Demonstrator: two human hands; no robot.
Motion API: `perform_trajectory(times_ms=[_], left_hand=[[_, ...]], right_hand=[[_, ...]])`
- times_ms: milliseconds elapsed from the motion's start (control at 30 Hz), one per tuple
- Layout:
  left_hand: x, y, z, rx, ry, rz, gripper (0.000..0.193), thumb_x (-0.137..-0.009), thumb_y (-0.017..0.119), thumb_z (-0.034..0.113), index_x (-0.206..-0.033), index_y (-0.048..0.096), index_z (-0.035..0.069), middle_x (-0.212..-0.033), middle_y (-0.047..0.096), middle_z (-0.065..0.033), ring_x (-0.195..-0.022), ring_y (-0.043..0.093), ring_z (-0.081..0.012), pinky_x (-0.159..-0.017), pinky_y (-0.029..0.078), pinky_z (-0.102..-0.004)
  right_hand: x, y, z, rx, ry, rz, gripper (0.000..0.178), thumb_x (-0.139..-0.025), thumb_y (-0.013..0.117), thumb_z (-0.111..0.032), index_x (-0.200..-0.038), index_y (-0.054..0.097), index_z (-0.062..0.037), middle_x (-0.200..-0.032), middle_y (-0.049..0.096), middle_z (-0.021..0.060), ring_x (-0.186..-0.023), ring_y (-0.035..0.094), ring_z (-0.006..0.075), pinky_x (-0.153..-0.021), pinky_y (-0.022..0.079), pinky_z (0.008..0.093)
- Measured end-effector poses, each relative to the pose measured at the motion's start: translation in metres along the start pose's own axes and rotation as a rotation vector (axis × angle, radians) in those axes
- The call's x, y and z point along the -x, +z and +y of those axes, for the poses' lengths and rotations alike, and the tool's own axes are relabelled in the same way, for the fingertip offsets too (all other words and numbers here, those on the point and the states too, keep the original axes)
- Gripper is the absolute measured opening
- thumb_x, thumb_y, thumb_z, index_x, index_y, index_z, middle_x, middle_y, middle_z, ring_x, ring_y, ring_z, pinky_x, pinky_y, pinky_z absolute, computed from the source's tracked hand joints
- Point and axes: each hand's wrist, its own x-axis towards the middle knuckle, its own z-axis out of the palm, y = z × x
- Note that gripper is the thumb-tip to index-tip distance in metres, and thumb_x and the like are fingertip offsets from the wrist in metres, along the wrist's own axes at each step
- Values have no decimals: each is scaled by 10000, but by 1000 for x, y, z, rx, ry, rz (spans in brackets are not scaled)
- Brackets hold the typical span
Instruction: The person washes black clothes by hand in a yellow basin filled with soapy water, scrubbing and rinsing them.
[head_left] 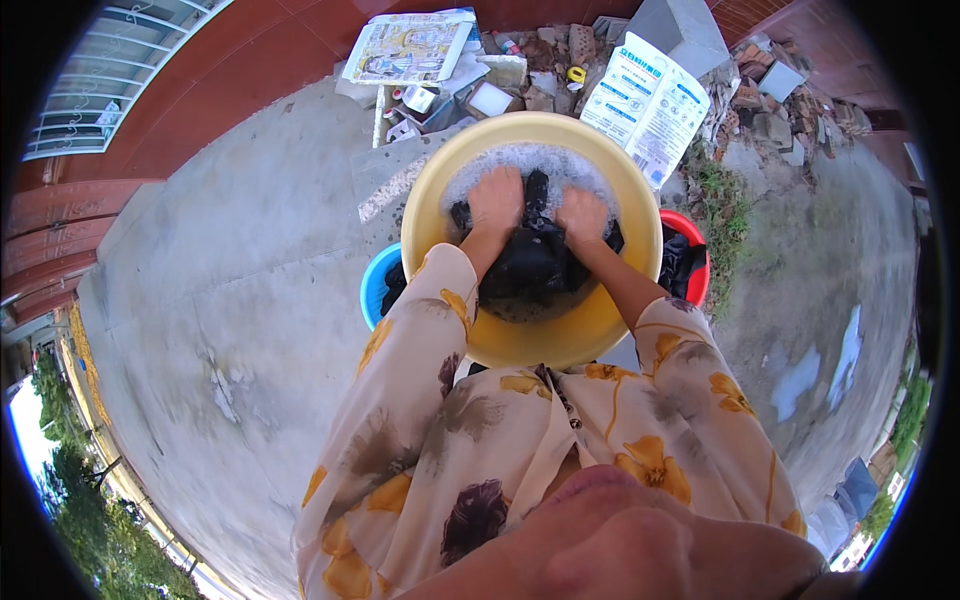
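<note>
A: Position of the black cloth (525, 265)?
B: In the round yellow basin (430, 195), bunched at its middle. Surface wet, with a dull sheen; it swells into a rounded lump nearer the wearer, and a narrow fold pokes up between the hands.

A: Fingers?
B: Left hand (497, 200): knuckles up, fingers bent down and close together against the cloth. Right hand (583, 215): much the same, at the cloth's right side. Tips hidden on both; cannot tell whether they grip or only press.

A: Liquid?
B: White suds (550, 160), fine-bubbled, gathered along the far side. Basin wall smooth, looks like plastic, with a broad rolled rim.

A: Neighbouring vessels?
B: Blue basin (375, 280) to the left, red basin (700, 285) to the right, both partly covered by the yellow one. Dark, crumpled fabric in each.

A: Surroundings?
B: Grey concrete (250, 250), smooth with pale blotches. Beyond the basin, broken bricks and rubble (550, 85), jagged. A white printed packet (645, 105), flat and creased, leans near the far right rim. Sleeves (410, 330): loose, cream, flower-patterned.
</note>
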Motion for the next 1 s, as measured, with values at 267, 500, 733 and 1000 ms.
perform_trajectory(times_ms=[267, 500, 733, 1000], left_hand=[[-4, -54, -5, 1039, -284, 216, 479, -940, 607, 402, -672, 601, 5, -549, 535, -27, -530, 509, -134, -548, 423, -348], [95, -128, 12, 594, -6, 420, 485, -830, 742, 314, -1198, 524, 84, -917, 535, -104, -814, 523, -227, -737, 454, -366], [110, -51, 20, 51, -131, -20, 735, -904, 607, 322, -1535, 244, 229, -1505, 254, -297, -1290, 390, -487, -957, 375, -669], [42, -1, 10, -136, -1, -26, 499, -933, 482, 160, -1418, 392, 87, -1087, 601, -272, -910, 633, -380, -707, 542, -482]], right_hand=[[10, -21, 11, -690, 19, 209, 310, -927, 569, -276, -940, 639, 26, -754, 627, 249, -717, 606, 364, -744, 490, 439], [79, -100, 49, -969, -257, -173, 241, -889, 637, -254, -992, 676, -40, -1018, 645, 145, -992, 590, 356, -897, 451, 430], [47, -43, -17, -66, -304, 20, 643, -927, 527, -553, -1493, 363, -296, -1526, 354, 179, -1315, 419, 401, -1049, 363, 527], [1, 2, -19, -159, -240, 111, 369, -897, 592, -317, -1180, 586, -82, -1164, 600, 246, -870, 643, 441, -757, 523, 522]])
